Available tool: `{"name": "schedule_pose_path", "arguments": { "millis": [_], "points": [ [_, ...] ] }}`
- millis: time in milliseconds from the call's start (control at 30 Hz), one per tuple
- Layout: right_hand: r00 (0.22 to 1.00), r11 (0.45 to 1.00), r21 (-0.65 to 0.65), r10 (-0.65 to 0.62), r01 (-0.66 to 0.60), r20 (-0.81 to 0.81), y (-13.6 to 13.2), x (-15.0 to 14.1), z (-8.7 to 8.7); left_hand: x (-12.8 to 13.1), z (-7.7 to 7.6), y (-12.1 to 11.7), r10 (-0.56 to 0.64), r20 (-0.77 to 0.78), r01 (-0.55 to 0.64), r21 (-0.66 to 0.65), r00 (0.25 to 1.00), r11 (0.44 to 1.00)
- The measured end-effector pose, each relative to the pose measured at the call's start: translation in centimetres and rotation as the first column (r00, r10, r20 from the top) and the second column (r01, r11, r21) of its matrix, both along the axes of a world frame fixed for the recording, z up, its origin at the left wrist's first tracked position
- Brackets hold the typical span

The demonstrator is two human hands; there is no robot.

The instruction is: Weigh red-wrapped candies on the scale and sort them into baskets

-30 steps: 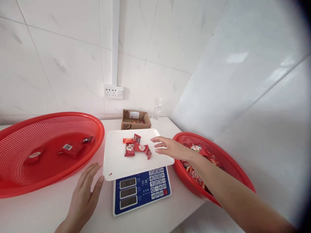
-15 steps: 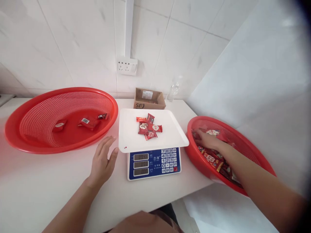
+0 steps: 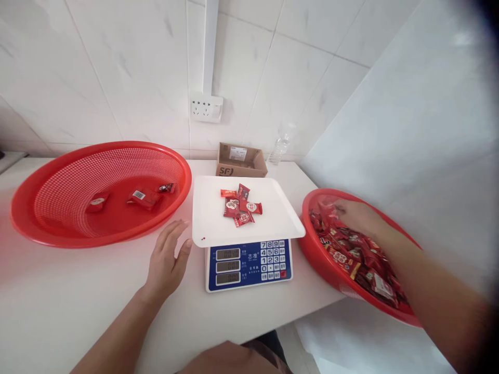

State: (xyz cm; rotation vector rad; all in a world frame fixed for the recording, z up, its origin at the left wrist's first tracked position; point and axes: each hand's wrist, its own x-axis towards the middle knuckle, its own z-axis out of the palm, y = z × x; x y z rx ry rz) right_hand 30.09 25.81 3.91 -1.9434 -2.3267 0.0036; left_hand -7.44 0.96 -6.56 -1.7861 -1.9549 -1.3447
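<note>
My left hand [image 3: 167, 261] lies flat and open on the white counter, just left of the blue scale [image 3: 248, 264]. The scale's white tray [image 3: 212, 228] carries several red wrapped candies [image 3: 239, 205]. My right hand [image 3: 355, 216] reaches into the red basket on the right [image 3: 317, 255], which is full of red wrapped candies [image 3: 356, 257]. Its fingers are curled down among the wrappers at the far side, and I cannot make out whether anything is in them.
A large red mesh basket [image 3: 50, 236] stands at the left with three wrapped packets [image 3: 141, 197] inside. A small cardboard box [image 3: 240, 161] and a clear plastic bottle [image 3: 279, 148] stand against the tiled wall below a socket [image 3: 206, 108].
My right hand left the scale tray, went into the right basket, and has now shifted toward its far side. The left hand stays flat beside the scale.
</note>
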Motion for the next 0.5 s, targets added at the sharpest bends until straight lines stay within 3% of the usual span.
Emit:
{"name": "schedule_pose_path", "arguments": {
  "millis": [100,200,267,333,500],
  "points": [
    [0.995,0.997,0.019,-0.076,0.075,0.061,-1.2,-1.0,3.2,0.0,0.0,0.0,0.005,-0.004,-0.005,0.004,1.0,1.0],
    [0.993,0.998,0.055,-0.022,0.028,-0.113,-3.1,-3.6,4.8,0.0,0.0,0.1,0.003,-0.014,-0.003,0.012,1.0,1.0],
    [0.962,0.992,0.018,0.129,-0.128,-0.24,-4.2,-6.2,4.6,0.0,0.0,0.2,-0.001,-0.025,0.001,0.017,1.0,1.0],
    [0.939,0.962,-0.041,0.252,-0.269,-0.234,-4.8,-8.9,3.6,0.0,0.0,0.2,-0.003,-0.037,0.004,0.022,0.999,1.0],
    [0.857,0.88,-0.04,0.45,-0.474,-0.252,-4.3,-13.2,0.6,-0.2,0.0,0.1,0.006,-0.057,-0.005,0.033,0.998,0.999]
  ]
}}
